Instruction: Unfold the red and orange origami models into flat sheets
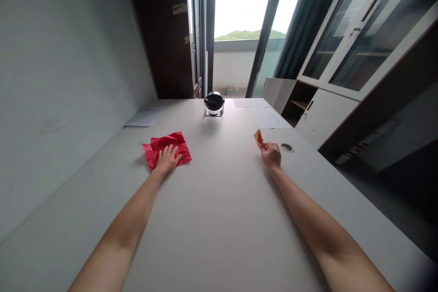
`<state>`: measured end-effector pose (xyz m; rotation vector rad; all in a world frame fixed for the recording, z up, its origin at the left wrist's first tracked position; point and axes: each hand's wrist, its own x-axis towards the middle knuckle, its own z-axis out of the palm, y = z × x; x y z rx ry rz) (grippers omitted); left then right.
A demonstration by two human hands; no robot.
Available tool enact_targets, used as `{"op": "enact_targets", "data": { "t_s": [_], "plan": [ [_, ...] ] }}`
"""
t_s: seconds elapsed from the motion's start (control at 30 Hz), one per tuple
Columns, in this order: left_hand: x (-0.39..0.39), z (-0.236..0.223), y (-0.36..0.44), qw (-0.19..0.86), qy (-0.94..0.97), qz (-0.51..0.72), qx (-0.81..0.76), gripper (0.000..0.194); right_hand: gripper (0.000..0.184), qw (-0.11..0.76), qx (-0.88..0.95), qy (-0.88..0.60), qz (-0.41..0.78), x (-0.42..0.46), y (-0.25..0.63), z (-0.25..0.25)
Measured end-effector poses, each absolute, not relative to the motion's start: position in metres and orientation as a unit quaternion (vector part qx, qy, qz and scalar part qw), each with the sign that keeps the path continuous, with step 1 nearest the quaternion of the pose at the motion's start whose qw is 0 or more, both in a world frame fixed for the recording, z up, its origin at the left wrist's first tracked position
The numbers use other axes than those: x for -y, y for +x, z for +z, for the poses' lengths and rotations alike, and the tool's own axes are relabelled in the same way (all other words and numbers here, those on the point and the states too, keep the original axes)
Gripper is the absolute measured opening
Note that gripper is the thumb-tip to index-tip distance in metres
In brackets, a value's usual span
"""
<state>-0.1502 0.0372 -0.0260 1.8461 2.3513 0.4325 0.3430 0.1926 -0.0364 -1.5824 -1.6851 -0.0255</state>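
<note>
Left of centre, the left hand (167, 159) lies flat, fingers spread, on a creased red paper (166, 147) on the bench (219, 219). Right of centre, the right hand (271, 154) pinches a small orange paper (258, 138) beside a round hole (287, 147). A small fan (214, 103) stands farther back.

A small black desk fan (214, 103) stands at the far end of a pale table (219, 219), flanked by loose white sheets of paper (143, 117) on the left and more papers (268, 118) on the right. A round cable grommet (287, 147) sits near the right edge. Glass-fronted cabinets (359, 32) line the right wall beside a bright window (244, 13).
</note>
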Motion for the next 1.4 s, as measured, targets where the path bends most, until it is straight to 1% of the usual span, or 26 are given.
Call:
{"op": "enact_targets", "data": {
  "t_s": [0.07, 0.13, 0.23, 0.33, 0.4, 0.47, 0.57, 0.67, 0.93, 1.0, 1.13, 1.23, 1.4],
  "plan": [
    [-0.04, -0.023, -0.154, 0.048, 0.604, 0.159, -0.779, 0.062, 0.015, 0.417, 0.716, -0.56, 0.014, -0.167, 0.311, -0.033],
    [-0.044, -0.015, -0.15, 0.009, 0.604, 0.197, -0.772, 0.053, 0.017, 0.402, 0.773, -0.49, 0.04, -0.137, 0.272, -0.028],
    [-0.046, 0.001, -0.126, -0.054, 0.634, 0.3, -0.71, 0.039, 0.018, 0.359, 0.837, -0.411, 0.049, -0.098, 0.217, -0.019],
    [-0.041, 0.015, -0.089, -0.061, 0.684, 0.381, -0.619, 0.032, 0.018, 0.303, 0.882, -0.358, 0.037, -0.077, 0.181, -0.012],
    [-0.034, 0.02, -0.067, -0.053, 0.716, 0.386, -0.579, 0.026, 0.018, 0.269, 0.897, -0.349, 0.035, -0.073, 0.17, -0.011],
    [-0.028, 0.02, -0.054, -0.042, 0.755, 0.354, -0.551, 0.019, 0.018, 0.25, 0.903, -0.348, 0.036, -0.074, 0.168, -0.011],
    [-0.022, 0.014, -0.047, -0.042, 0.771, 0.315, -0.552, 0.013, 0.017, 0.243, 0.906, -0.344, 0.042, -0.076, 0.172, -0.013],
    [-0.022, 0.006, -0.046, -0.03, 0.762, 0.307, -0.57, 0.011, 0.016, 0.242, 0.911, -0.33, 0.051, -0.075, 0.175, -0.014],
    [-0.02, 0.005, -0.043, 0.063, 0.711, 0.353, -0.605, 0.01, 0.013, 0.283, 0.901, -0.312, 0.104, -0.068, 0.176, -0.01],
    [-0.018, 0.007, -0.042, 0.086, 0.703, 0.363, -0.605, 0.009, 0.011, 0.292, 0.896, -0.316, 0.107, -0.067, 0.175, -0.008],
    [-0.017, 0.009, -0.039, 0.132, 0.685, 0.396, -0.597, 0.011, 0.013, 0.292, 0.891, -0.331, 0.105, -0.068, 0.176, -0.009],
    [-0.019, 0.006, -0.036, 0.207, 0.635, 0.46, -0.584, 0.016, 0.012, 0.291, 0.892, -0.329, 0.105, -0.07, 0.177, -0.011],
    [-0.023, 0.003, -0.033, 0.393, 0.534, 0.541, -0.518, 0.029, 0.009, 0.291, 0.895, -0.321, 0.104, -0.073, 0.179, -0.011]
  ]
}}
